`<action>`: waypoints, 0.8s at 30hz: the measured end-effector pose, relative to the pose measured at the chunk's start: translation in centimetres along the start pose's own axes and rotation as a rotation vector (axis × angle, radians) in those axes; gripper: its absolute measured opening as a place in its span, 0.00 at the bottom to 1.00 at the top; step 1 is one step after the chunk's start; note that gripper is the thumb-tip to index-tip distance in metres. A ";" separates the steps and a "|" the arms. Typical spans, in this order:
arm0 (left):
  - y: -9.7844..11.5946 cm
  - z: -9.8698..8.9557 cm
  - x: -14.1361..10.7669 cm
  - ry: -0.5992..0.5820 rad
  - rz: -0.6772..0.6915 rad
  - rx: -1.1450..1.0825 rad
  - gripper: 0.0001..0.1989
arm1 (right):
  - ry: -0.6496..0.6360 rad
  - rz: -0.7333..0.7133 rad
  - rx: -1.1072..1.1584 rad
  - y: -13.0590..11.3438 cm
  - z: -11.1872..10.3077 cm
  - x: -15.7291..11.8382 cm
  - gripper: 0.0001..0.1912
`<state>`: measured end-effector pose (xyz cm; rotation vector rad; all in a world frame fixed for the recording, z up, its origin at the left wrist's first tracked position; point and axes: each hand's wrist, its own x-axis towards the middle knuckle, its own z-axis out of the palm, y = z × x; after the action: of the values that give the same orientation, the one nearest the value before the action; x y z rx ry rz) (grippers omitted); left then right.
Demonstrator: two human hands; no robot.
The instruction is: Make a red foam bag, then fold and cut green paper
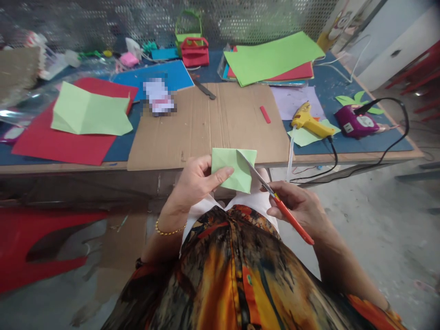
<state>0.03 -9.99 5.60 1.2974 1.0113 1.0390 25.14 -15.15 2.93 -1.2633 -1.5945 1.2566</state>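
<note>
My left hand [201,181] pinches a small piece of light green paper [225,160] by its left side, thumb on top, just in front of the table's near edge. In my right hand [297,204] is a pair of scissors [288,215] with orange-red handles. The scissor blades point up and left and lie across the right part of the paper, whose edge there looks cut or folded. Part of the right fingers is hidden behind the handles.
A cardboard sheet [206,123] covers the table's middle, bearing a red strip [265,114] and a dark cutter knife [205,90]. Right are a yellow glue gun [311,121] and a purple power socket box [357,121] with cables. Coloured sheets [275,57] lie behind; red paper [68,146] lies left.
</note>
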 end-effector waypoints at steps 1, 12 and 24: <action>0.1 0.0 0.0 -0.003 -0.004 -0.006 0.23 | -0.010 0.002 0.022 -0.1 0.1 0.0 0.28; 0.2 0.3 -0.7 -0.043 -0.084 -0.033 0.16 | 0.000 0.028 0.064 0.0 0.2 0.2 0.33; 0.1 0.1 -0.8 -0.054 -0.085 -0.008 0.13 | -0.038 0.017 0.022 0.1 0.1 0.2 0.32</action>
<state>-0.05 -10.76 5.71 1.2591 1.0111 0.9379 25.06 -14.96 2.80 -1.2489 -1.5947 1.3126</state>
